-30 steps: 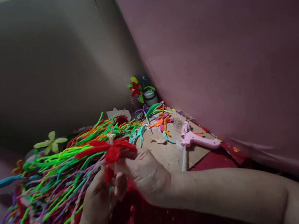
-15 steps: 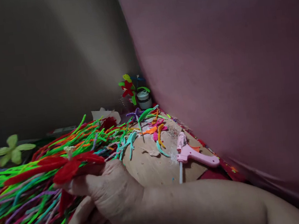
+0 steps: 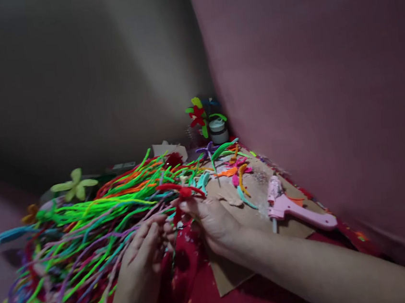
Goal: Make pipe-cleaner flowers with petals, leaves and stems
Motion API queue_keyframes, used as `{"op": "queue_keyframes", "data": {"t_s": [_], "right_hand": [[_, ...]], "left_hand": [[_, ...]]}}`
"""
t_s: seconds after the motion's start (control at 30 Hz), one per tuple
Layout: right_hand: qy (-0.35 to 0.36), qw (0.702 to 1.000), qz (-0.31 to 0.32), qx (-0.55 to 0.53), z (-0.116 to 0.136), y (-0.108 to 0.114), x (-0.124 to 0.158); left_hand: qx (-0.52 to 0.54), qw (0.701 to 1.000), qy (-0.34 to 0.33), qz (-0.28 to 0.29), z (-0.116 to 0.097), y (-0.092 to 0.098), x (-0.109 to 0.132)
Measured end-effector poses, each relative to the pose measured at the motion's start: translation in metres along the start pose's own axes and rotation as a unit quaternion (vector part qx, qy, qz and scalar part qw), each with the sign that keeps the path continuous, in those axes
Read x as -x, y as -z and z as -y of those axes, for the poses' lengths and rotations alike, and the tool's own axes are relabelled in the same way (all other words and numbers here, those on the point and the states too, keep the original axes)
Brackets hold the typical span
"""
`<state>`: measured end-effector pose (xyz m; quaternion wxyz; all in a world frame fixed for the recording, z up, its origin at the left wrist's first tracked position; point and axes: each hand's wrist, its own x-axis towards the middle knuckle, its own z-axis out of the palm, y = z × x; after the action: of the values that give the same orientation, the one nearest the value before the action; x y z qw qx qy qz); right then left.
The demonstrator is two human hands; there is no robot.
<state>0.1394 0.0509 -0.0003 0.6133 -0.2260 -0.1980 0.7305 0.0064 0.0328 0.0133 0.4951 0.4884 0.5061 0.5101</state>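
Observation:
A red pipe-cleaner flower [image 3: 185, 192] with a thin dark green stem is pinched between the thumb and fingers of my right hand [image 3: 211, 218], low in the middle of the view. Just left of the flower and its stem is my left hand [image 3: 145, 246], its fingers curled toward the stem; whether they touch it or hold anything is too blurred to tell. Beneath and left of my hands spreads a large heap of colourful pipe cleaners [image 3: 110, 209].
A pink glue gun [image 3: 295, 209] lies on cardboard [image 3: 233, 273] at the right, beside loose petals [image 3: 243, 178]. A yellow-green flower [image 3: 75, 185] stands left. A lidded jar [image 3: 218, 131] and a red flower [image 3: 197, 117] are in the back corner. Red cloth [image 3: 199, 296] lies beneath.
The view has shifted left and back. My hands have moved apart, showing my left hand more fully. The red flower has moved away from the camera and tilted, still in my right hand.

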Motion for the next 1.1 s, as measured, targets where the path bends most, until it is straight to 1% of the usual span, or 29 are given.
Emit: {"op": "queue_keyframes", "data": {"t_s": [0.03, 0.07, 0.1, 0.13, 0.2, 0.23, 0.27, 0.33, 0.4, 0.43, 0.47, 0.5, 0.53, 0.6, 0.7, 0.77, 0.8, 0.87, 0.93, 1.03, 1.1], "right_hand": [[-0.016, 1.0, -0.003, -0.007, -0.001, 0.0, 0.001], [-0.024, 1.0, -0.011, -0.003, -0.002, -0.001, 0.002], [-0.031, 0.999, -0.015, 0.001, -0.003, -0.001, 0.002], [-0.033, 0.999, -0.013, 0.002, -0.005, -0.001, 0.003], [-0.015, 1.0, -0.012, -0.001, -0.007, -0.002, 0.003], [-0.002, 1.0, -0.014, -0.002, -0.009, -0.002, 0.003], [0.01, 1.0, -0.018, 0.001, -0.01, -0.001, 0.003], [0.024, 0.999, -0.028, 0.016, -0.013, -0.001, 0.004], [0.019, 0.999, -0.031, 0.04, -0.016, -0.001, 0.006], [0.016, 0.998, -0.032, 0.05, -0.017, -0.001, 0.007], [0.015, 0.998, -0.034, 0.058, -0.018, -0.001, 0.009], [0.016, 0.997, -0.035, 0.065, -0.02, 0.0, 0.01], [0.021, 0.997, -0.034, 0.073, -0.021, 0.0, 0.01], [0.036, 0.994, -0.029, 0.094, -0.022, 0.002, 0.011], [0.045, 0.99, -0.01, 0.13, -0.023, 0.005, 0.011], [0.054, 0.986, 0.023, 0.154, -0.023, 0.006, 0.01], [0.061, 0.983, 0.044, 0.167, -0.022, 0.006, 0.01], [0.069, 0.976, 0.076, 0.192, -0.022, 0.006, 0.009], [0.056, 0.974, 0.09, 0.2, -0.021, 0.005, 0.009], [0.022, 0.977, 0.109, 0.18, -0.02, 0.005, 0.008], [0.016, 0.978, 0.119, 0.172, -0.019, 0.007, 0.007]], "left_hand": [[-0.036, 0.999, 0.007, 0.002, -0.004, 0.0, 0.0], [-0.085, 0.996, -0.003, 0.01, -0.007, 0.0, 0.0], [-0.13, 0.991, -0.028, 0.017, -0.008, -0.001, 0.0], [-0.161, 0.985, -0.055, 0.04, -0.008, -0.002, -0.001], [-0.209, 0.968, -0.112, 0.081, -0.002, -0.006, -0.004], [-0.247, 0.952, -0.157, 0.089, 0.003, -0.007, -0.005], [-0.3, 0.928, -0.204, 0.084, 0.009, -0.008, -0.007], [-0.404, 0.865, -0.289, 0.066, 0.019, -0.008, -0.011], [-0.48, 0.806, -0.344, 0.044, 0.025, -0.005, -0.014], [-0.499, 0.787, -0.361, 0.04, 0.027, -0.003, -0.015], [-0.506, 0.779, -0.368, 0.04, 0.028, -0.001, -0.016], [-0.502, 0.781, -0.368, 0.046, 0.029, 0.001, -0.017], [-0.486, 0.794, -0.36, 0.056, 0.028, 0.002, -0.016], [-0.425, 0.843, -0.319, 0.084, 0.026, 0.004, -0.015], [-0.288, 0.925, -0.22, 0.11, 0.021, 0.002, -0.013], [-0.193, 0.964, -0.137, 0.118, 0.017, 0.001, -0.011], [-0.148, 0.977, -0.095, 0.122, 0.015, 0.001, -0.011], [-0.064, 0.988, -0.023, 0.138, 0.013, 0.001, -0.009], [0.007, 0.987, 0.02, 0.162, 0.011, 0.001, -0.007], [0.096, 0.971, 0.069, 0.207, 0.011, 0.003, -0.007], [0.15, 0.955, 0.101, 0.234, 0.012, 0.004, -0.008]]}}
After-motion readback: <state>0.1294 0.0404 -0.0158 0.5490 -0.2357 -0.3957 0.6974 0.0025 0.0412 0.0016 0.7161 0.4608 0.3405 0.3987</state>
